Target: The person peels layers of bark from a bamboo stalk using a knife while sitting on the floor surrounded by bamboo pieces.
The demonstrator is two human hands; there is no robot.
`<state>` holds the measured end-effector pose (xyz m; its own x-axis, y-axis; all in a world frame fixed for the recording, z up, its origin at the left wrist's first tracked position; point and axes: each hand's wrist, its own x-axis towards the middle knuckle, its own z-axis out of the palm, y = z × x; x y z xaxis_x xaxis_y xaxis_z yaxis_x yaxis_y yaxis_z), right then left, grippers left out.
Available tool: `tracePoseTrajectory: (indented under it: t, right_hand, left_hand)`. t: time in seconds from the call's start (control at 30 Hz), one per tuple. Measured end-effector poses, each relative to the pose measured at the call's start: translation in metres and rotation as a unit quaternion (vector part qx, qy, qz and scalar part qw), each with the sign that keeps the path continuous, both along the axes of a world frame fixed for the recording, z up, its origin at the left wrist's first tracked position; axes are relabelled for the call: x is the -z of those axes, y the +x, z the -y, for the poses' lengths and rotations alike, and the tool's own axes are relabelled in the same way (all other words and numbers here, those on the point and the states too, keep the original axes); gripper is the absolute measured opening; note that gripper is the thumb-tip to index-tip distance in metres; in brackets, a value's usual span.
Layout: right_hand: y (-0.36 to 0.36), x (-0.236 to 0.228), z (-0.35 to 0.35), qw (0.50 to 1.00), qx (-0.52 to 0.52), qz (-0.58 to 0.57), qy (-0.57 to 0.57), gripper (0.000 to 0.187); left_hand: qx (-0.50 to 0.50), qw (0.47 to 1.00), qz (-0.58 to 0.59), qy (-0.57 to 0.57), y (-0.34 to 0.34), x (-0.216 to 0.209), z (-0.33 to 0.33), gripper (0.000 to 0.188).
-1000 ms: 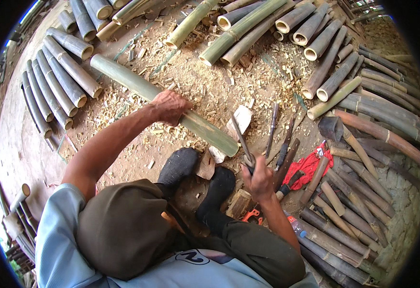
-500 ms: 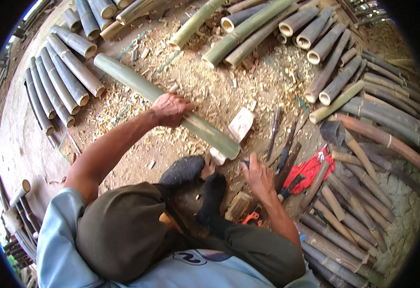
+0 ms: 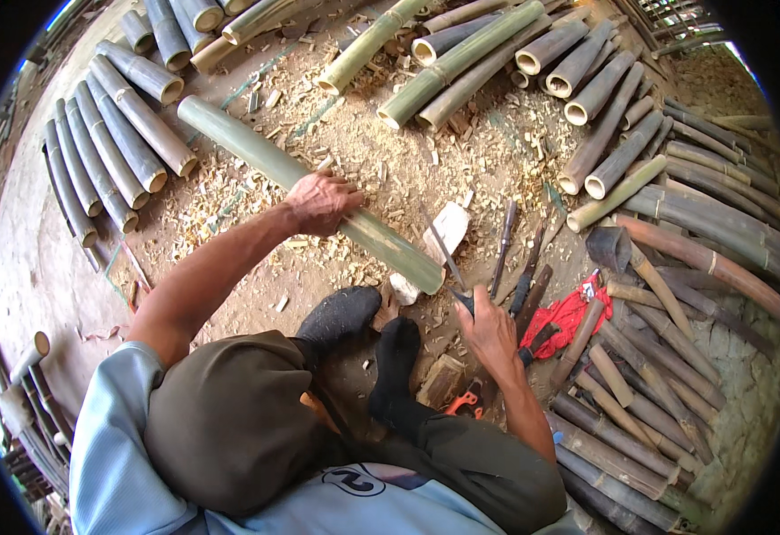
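My right hand point(image 3: 488, 326) curls closed round a thin-bladed knife point(image 3: 444, 245); farther out, my left hand point(image 3: 322, 203) clasps the middle of a green bamboo pole point(image 3: 386, 242) slanting over shavings point(image 3: 448, 147). It looks stiff, fairly light and slick, best held mid-length.

A single dark numeral point(image 3: 355, 481), ringed by an outline, is printed on the light-blue shirt point(image 3: 120, 437).

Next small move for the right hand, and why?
Probably set the knife against the near end of the green bamboo: the right hand holds the knife with its blade just beside that end, and the left hand grips the bamboo around its middle.
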<state>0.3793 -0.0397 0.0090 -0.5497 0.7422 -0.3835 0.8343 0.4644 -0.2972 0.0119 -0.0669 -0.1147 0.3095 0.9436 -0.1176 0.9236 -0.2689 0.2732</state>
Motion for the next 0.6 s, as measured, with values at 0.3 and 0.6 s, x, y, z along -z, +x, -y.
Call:
tracePoseTrajectory:
  t: [0.3, 0.6]
  right_hand:
    - [0.015, 0.017, 0.001, 0.999, 0.005, 0.028, 0.015, 0.028]
    - [0.003, -0.003, 0.017, 0.959, -0.016, -0.266, 0.098, 0.028]
  left_hand:
    - [-0.022, 0.981, 0.0, 0.193, 0.008, 0.024, 0.015, 0.036]
    - [-0.05, 0.977, -0.026, 0.207, 0.012, 0.028, 0.035, 0.042]
